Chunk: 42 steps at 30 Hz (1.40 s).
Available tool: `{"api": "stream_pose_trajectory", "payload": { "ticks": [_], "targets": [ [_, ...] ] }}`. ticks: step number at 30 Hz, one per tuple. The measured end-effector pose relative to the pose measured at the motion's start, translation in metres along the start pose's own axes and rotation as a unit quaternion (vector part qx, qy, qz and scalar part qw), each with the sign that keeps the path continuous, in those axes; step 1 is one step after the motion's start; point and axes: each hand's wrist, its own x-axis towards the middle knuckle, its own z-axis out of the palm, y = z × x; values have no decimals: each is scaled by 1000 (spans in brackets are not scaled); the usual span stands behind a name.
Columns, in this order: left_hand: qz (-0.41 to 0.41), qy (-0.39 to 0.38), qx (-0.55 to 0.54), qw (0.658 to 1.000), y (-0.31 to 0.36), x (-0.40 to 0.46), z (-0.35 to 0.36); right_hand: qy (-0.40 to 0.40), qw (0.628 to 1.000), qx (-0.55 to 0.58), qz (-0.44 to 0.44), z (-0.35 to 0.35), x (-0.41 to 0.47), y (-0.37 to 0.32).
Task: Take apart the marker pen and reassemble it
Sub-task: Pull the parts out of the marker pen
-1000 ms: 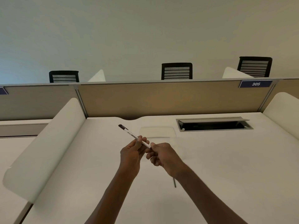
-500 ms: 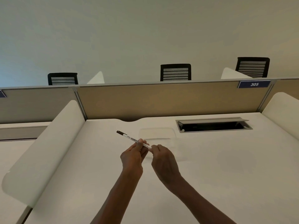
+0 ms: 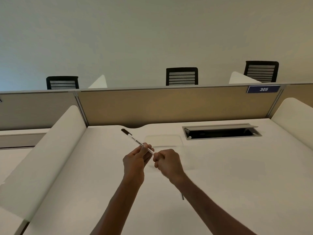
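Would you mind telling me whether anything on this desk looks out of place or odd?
One small thing: a thin dark rod lies loose on the desk beside the right forearm, possibly a pen part, though it is too small to tell. Otherwise nothing stands out; the left hand holds the marker and the right hand meets its near end.

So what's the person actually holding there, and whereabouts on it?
A marker pen. The left hand pinches its white barrel near the uncapped end; the right hand closes at that end's tip.
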Motion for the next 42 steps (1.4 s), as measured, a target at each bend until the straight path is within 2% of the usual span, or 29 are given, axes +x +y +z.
{"api": "stream_pose_trajectory", "payload": {
  "ticks": [2,3,6,7,9,11,12,15,17,19,21,22,23,24,25,26,27,28,29,31,33,34,35,36,38,39,40,42],
  "targets": [
    [-17,40,-14,999,-2,-1,4,79,959,-229,-147,11,-7,9],
    [-23,53,-20,998,-3,-1,4,92,940,-278,-177,15,-10,11],
    [-30,54,-22,998,-6,0,2,74,937,-294,-175,15,-10,16],
    [-30,50,-21,998,-7,1,-1,48,951,-260,-157,12,-8,13],
    [-28,31,-22,999,-6,3,-7,-39,996,-55,-58,2,-3,3],
    [-22,-8,-22,999,-4,3,-10,-122,979,147,66,-8,1,-4],
    [-16,-27,-17,999,-3,3,-11,-158,961,200,108,-13,3,-5],
    [3,-46,-14,999,0,2,-9,-208,922,278,169,-19,5,-5],
    [8,-28,-13,999,-1,1,-6,-168,928,287,169,-15,5,-6],
    [7,8,-3,1000,-4,-1,-2,-98,962,221,127,-8,2,-6],
    [-5,40,-12,999,-7,-2,1,-10,1000,13,7,1,-2,-2],
    [-13,53,-20,998,-8,-2,3,28,989,-127,-72,5,-5,1],
    [-21,66,-25,997,-9,-2,4,53,962,-233,-133,8,-7,4],
    [-28,76,-27,996,-9,-2,4,69,944,-277,-167,10,-9,7],
    [-34,79,-25,996,-9,-1,3,65,945,-273,-169,11,-9,9],
    [-40,69,-23,997,-9,-1,1,47,966,-216,-137,10,-7,9],
    [-47,45,-18,998,-9,0,0,19,992,-102,-70,7,-4,8],
    [-54,7,-17,998,-9,0,-2,-22,999,40,15,4,-1,5],
    [-62,-37,-20,997,-9,0,-4,-71,978,167,100,0,2,3],
    [-76,-112,-47,990,-9,0,-5,-153,902,343,216,-8,5,2],
    [-76,-124,-70,987,-10,-1,-3,-182,840,439,260,-11,6,3],
    [-71,-108,-80,988,-12,-2,-1,-182,837,447,260,-11,6,3],
    [-67,-84,-87,990,-13,-3,2,-168,863,413,239,-9,6,3],
    [-62,-59,-89,992,-15,-5,4,-142,909,339,198,-5,4,2],
    [-55,-18,-91,994,-18,-6,10,-60,985,144,75,2,1,3],
    [-56,-1,-98,994,-18,-7,13,-14,999,38,3,6,-1,5],
    [-58,17,-108,992,-17,-7,16,25,996,-53,-71,9,-2,6],
    [-64,45,-118,990,-16,-5,20,72,970,-154,-176,13,-5,9]
  ]
}}
